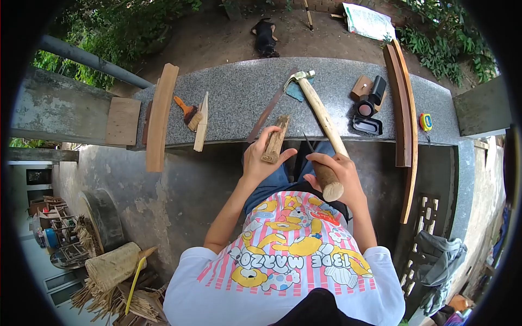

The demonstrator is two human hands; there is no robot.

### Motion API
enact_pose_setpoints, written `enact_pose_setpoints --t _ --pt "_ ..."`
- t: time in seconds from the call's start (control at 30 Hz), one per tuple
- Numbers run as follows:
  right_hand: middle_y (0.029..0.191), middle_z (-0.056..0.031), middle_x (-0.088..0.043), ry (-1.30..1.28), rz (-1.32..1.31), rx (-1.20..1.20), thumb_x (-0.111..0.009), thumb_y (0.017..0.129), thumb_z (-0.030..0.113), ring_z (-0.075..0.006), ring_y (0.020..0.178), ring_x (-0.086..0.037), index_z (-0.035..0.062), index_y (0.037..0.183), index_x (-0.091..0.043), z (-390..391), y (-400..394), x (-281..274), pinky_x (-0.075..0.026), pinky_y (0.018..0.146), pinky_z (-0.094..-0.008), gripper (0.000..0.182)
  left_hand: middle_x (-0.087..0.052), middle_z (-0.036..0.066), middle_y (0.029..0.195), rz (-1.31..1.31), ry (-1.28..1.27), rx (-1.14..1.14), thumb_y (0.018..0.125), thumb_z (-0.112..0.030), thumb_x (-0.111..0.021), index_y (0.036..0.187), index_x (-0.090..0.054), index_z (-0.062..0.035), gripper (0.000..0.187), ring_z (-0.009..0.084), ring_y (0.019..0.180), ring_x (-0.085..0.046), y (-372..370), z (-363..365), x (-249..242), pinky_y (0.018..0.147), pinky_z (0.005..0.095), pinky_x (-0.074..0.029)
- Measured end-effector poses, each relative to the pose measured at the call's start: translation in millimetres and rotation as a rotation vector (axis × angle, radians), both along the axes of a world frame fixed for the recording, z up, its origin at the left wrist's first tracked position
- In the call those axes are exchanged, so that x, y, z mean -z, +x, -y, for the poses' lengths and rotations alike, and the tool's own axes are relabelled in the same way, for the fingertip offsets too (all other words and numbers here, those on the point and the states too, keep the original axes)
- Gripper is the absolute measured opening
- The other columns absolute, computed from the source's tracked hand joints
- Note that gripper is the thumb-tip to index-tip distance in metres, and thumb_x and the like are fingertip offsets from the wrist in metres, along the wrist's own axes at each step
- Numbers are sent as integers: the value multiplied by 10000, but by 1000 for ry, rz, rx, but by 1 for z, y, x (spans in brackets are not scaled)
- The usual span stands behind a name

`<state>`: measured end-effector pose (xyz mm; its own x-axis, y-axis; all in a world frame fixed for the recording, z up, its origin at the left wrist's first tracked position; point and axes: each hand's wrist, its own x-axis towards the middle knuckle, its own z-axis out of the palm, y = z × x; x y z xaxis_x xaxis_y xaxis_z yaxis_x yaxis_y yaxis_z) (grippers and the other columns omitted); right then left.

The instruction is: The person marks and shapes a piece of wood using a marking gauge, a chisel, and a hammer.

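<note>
My left hand (263, 157) holds a short, rough block of wood (275, 140) between thumb and fingers, in front of the stone counter's near edge. Close by on the right, my right hand (340, 173) is wrapped round the thick wooden handle (328, 182) of a tool whose thin dark pointed blade (308, 142) points toward the counter. A claw hammer (321, 111) lies on the counter, its head on a blue-green piece and its handle reaching over the edge above my right hand. Left of the hammer lies a thin saw-like strip (271, 108).
On the grey counter (228, 87) are a brush (188, 113), pale wood pieces (202, 122), a black case (367, 125) and a tape measure (426, 122). Long curved boards (161, 119) cross its edge. A dog (265, 38) lies beyond; a log (114, 265) stands lower left.
</note>
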<state>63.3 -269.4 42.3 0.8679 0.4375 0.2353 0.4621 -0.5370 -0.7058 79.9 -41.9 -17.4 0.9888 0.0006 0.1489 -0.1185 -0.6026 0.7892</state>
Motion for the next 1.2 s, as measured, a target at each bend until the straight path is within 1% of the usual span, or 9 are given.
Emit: enact_pose_setpoints --t 0.07,0.2,0.27,0.3,0.37,0.57,0.7,0.87,1.2 --pt "707 -86 -668 -45 4 8 -814 699 171 -247 634 -596 141 1143 -683 -3 4 1 -504 731 -373 464 -621 91 930 -79 -1 -35 706 -382 -875 1196 -572 -106 639 249 815 -631 -2 -2 -11 742 341 -507" --pt "697 -53 -604 -57 136 42 -815 725 256 -252 689 -563 176 1134 -705 -8 14 -5 -470 773 -342 431 -631 97 874 549 159 -97 738 -207 -873 1137 -589 -91 503 209 830 -654 10 -3 3 790 359 -507" --pt "716 -36 -588 -79 171 61 -814 730 229 -238 742 -585 170 1131 -709 -10 18 -8 -469 810 -335 419 -604 56 856 594 -461 -90 815 -91 -802 1070 -576 -45 344 146 802 -613 18 3 30 819 344 -511" --pt "735 -19 -572 118 91 58 -806 740 176 -213 795 -596 159 1130 -711 -12 22 -7 -475 819 -325 403 -595 41 847 584 -461 -96 859 -30 -743 1004 -551 -25 241 112 781 -592 19 5 23 830 319 -514" --pt "784 10 -575 452 -190 46 -769 787 38 -122 824 -599 94 1094 -695 -17 27 -8 -492 796 -285 320 -601 45 848 533 -555 -127 858 -40 -749 1005 -542 -30 254 109 772 -597 25 3 22 810 311 -518" --pt "839 2 -623 641 -282 135 -761 864 118 -70 768 -578 33 977 -593 -26 62 -1 -476 703 -238 220 -458 51 830 540 -765 -53 1008 -337 -547 953 -474 -41 311 132 676 -525 69 -3 8 599 262 -448" --pt "795 -7 -603 802 -347 41 -746 897 240 -68 714 -571 32 937 -575 -45 81 -12 -457 621 -237 273 -441 52 814 501 -820 -26 995 -209 -400 833 -430 -52 227 127 654 -419 95 0 6 593 274 -384" --pt "787 -2 -574 1027 -208 -111 -665 939 400 -66 715 -553 43 923 -562 -82 110 -18 -444 606 -224 372 -394 31 773 518 -785 -2 973 -210 -401 804 -403 -63 224 122 720 -377 105 7 1 667 280 -345" --pt "799 -14 -554 870 -181 -37 -543 1012 295 -61 748 -488 19 982 -550 -111 98 -34 -403 657 -234 277 -426 -25 722 542 -695 -62 1029 -207 -421 814 -478 -72 260 50 659 -370 107 4 6 586 233 -308"
